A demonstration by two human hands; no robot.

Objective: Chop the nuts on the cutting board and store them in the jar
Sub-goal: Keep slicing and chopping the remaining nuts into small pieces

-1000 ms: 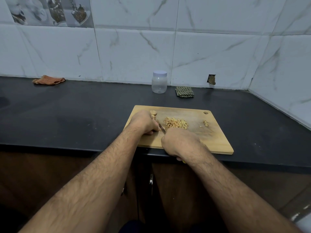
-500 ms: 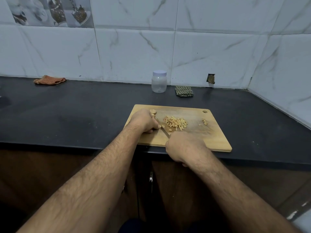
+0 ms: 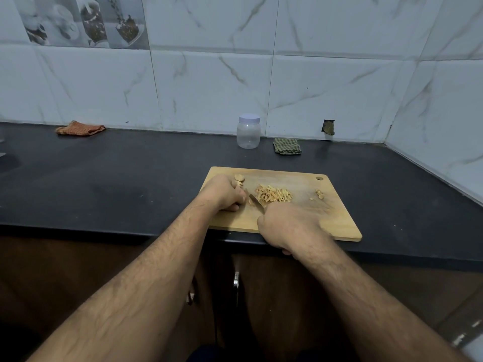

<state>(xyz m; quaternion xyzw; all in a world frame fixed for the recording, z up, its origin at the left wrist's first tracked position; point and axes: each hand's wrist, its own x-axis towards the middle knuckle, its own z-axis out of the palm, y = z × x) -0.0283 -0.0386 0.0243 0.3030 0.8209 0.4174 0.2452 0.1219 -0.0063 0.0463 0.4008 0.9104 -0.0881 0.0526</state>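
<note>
A wooden cutting board point(image 3: 337, 218) lies at the counter's front edge. A pile of slivered nuts point(image 3: 274, 196) sits in its middle, whole nuts point(image 3: 239, 178) at its far left, a few pieces point(image 3: 319, 194) to the right. My left hand point(image 3: 223, 193) has curled fingers pressed on a nut at the board's left part. My right hand point(image 3: 288, 224) grips a knife point(image 3: 256, 203) whose blade points at the left fingertips. A clear plastic jar point(image 3: 248, 131) with a white lid stands closed by the wall.
A folded green cloth point(image 3: 287, 149) lies right of the jar. An orange cloth point(image 3: 79, 128) lies far left by the wall. The black counter point(image 3: 117, 184) meets tiled walls at the back and right. A cabinet handle point(image 3: 236, 282) shows below the counter.
My right hand drew back toward me with the knife, then slid slightly forward again. The left hand stayed on the nut.
</note>
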